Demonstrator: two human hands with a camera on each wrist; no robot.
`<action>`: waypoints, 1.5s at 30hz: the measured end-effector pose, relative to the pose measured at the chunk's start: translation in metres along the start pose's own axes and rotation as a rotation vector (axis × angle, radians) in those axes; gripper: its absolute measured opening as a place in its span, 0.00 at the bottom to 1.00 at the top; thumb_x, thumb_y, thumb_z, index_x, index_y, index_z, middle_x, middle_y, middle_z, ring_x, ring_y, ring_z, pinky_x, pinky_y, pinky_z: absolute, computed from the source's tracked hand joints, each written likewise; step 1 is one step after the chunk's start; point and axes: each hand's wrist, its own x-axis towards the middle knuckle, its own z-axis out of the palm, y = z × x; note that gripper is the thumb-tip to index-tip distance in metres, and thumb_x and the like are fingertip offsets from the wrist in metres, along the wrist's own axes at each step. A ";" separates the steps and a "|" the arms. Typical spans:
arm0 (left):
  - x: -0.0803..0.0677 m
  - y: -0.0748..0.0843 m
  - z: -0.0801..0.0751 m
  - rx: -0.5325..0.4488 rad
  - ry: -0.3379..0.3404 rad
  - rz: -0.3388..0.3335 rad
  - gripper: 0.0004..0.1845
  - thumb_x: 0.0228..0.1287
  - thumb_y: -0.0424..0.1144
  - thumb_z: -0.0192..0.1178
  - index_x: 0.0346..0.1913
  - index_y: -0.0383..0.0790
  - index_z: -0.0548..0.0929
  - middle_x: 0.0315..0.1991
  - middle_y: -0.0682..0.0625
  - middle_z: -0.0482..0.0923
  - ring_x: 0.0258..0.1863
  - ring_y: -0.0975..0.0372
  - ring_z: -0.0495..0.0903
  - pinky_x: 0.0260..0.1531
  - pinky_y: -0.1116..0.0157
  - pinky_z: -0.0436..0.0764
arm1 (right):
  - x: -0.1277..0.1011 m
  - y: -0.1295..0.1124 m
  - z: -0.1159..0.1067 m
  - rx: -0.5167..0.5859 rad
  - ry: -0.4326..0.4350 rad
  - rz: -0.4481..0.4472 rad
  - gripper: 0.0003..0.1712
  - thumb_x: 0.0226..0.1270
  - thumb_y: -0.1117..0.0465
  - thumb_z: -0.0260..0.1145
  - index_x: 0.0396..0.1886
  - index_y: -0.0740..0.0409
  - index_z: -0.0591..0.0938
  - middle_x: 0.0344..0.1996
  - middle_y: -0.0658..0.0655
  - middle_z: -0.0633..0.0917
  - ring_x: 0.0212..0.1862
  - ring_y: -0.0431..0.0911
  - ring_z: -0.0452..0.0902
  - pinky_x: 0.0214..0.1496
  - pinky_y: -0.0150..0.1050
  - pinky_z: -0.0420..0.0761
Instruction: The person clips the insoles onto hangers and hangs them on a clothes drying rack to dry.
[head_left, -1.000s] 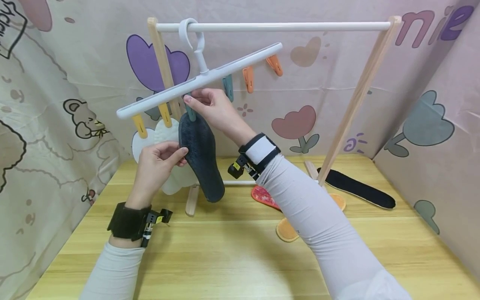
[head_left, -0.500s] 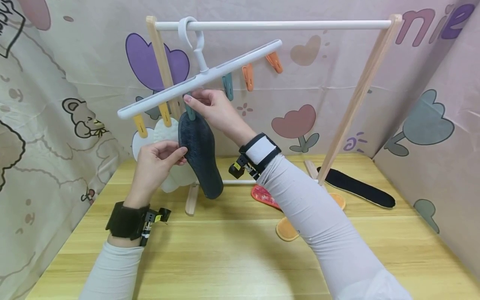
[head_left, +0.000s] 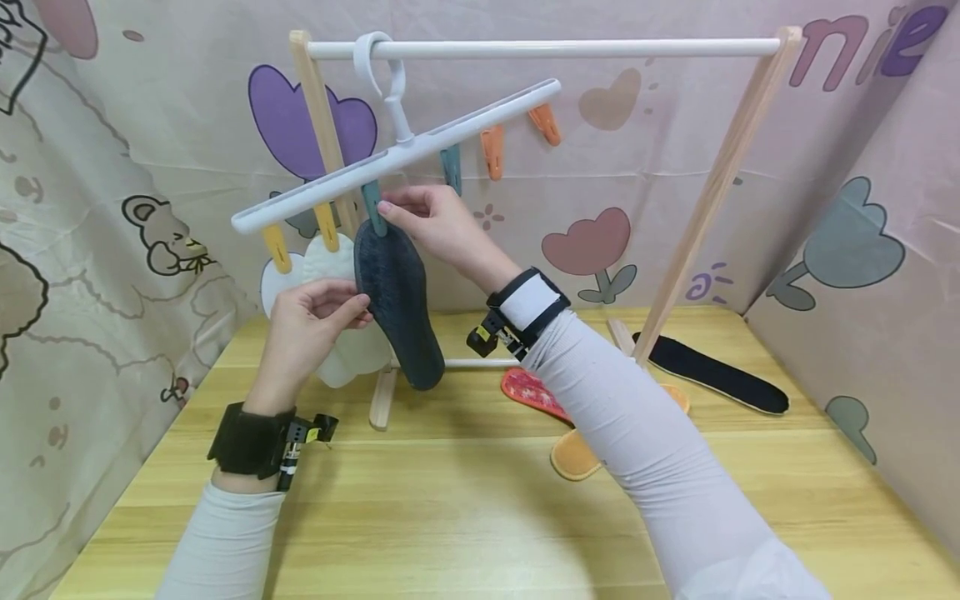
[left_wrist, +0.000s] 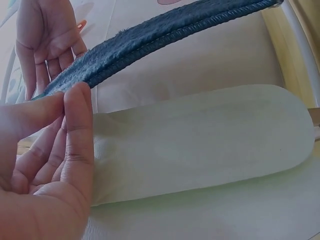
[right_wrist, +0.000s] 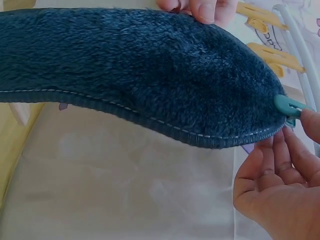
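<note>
Head view: left hand (head_left: pixel 311 321) pinches dark insole (head_left: pixel 396 304); right hand (head_left: pixel 435 221) fingers teal clip (head_left: pixel 372 207).

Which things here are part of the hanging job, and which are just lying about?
In use: dark blue insole, teal clip, white clip hanger, rack rail, left hand, right hand.
Lying about: black insole, red insole, orange insoles, wooden table.

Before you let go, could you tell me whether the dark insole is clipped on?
Clipped: the teal clip grips the dark insole at its tip.
</note>
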 end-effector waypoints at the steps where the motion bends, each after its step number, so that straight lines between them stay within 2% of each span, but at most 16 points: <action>1: 0.000 0.000 0.000 -0.004 0.002 0.004 0.13 0.74 0.33 0.69 0.53 0.26 0.86 0.34 0.61 0.90 0.33 0.69 0.91 0.40 0.69 0.91 | -0.001 0.000 -0.001 -0.006 -0.002 -0.001 0.23 0.84 0.54 0.63 0.69 0.61 0.82 0.65 0.59 0.87 0.65 0.48 0.85 0.69 0.37 0.83; 8: 0.001 -0.002 0.000 -0.027 0.013 0.029 0.10 0.74 0.32 0.69 0.50 0.26 0.85 0.33 0.58 0.90 0.32 0.67 0.91 0.38 0.69 0.91 | -0.007 0.003 -0.006 -0.019 -0.027 0.007 0.21 0.84 0.54 0.63 0.68 0.59 0.83 0.65 0.58 0.88 0.66 0.46 0.84 0.70 0.37 0.83; 15: 0.001 -0.004 0.000 -0.018 0.026 0.040 0.10 0.74 0.31 0.68 0.48 0.26 0.84 0.32 0.58 0.89 0.31 0.68 0.91 0.38 0.69 0.91 | -0.015 0.009 -0.011 -0.020 -0.047 -0.005 0.21 0.85 0.56 0.62 0.69 0.59 0.83 0.66 0.58 0.87 0.68 0.46 0.84 0.73 0.39 0.81; 22: 0.001 -0.004 -0.001 -0.017 0.040 0.029 0.10 0.73 0.29 0.68 0.49 0.23 0.83 0.31 0.60 0.89 0.30 0.69 0.90 0.37 0.70 0.90 | -0.021 0.017 -0.015 -0.014 -0.047 -0.017 0.20 0.85 0.57 0.62 0.67 0.60 0.84 0.63 0.58 0.88 0.62 0.46 0.87 0.71 0.37 0.82; 29: 0.001 -0.004 0.000 -0.007 0.040 0.018 0.09 0.73 0.30 0.69 0.45 0.25 0.83 0.30 0.56 0.89 0.29 0.69 0.90 0.36 0.70 0.90 | -0.030 0.026 -0.019 -0.007 -0.036 0.013 0.20 0.84 0.55 0.63 0.67 0.59 0.85 0.64 0.57 0.88 0.64 0.45 0.86 0.71 0.38 0.81; 33: 0.000 -0.005 0.000 -0.001 0.024 0.019 0.09 0.73 0.32 0.70 0.45 0.27 0.83 0.31 0.54 0.90 0.29 0.69 0.90 0.36 0.70 0.91 | -0.038 0.032 -0.025 -0.004 -0.039 0.026 0.21 0.84 0.55 0.64 0.68 0.59 0.84 0.64 0.57 0.88 0.65 0.46 0.85 0.72 0.40 0.81; 40: -0.002 -0.006 0.007 0.085 -0.028 0.010 0.11 0.74 0.37 0.70 0.47 0.31 0.85 0.34 0.53 0.91 0.31 0.68 0.90 0.37 0.70 0.91 | -0.057 0.046 -0.041 -0.039 -0.068 0.025 0.19 0.83 0.58 0.64 0.66 0.60 0.85 0.62 0.60 0.89 0.64 0.48 0.86 0.72 0.43 0.82; 45: -0.003 -0.004 0.013 0.110 -0.082 0.018 0.10 0.75 0.35 0.69 0.48 0.30 0.86 0.36 0.45 0.90 0.31 0.65 0.91 0.37 0.69 0.91 | -0.076 0.052 -0.055 -0.096 -0.107 0.035 0.19 0.82 0.57 0.65 0.65 0.58 0.86 0.59 0.59 0.90 0.60 0.48 0.88 0.68 0.46 0.84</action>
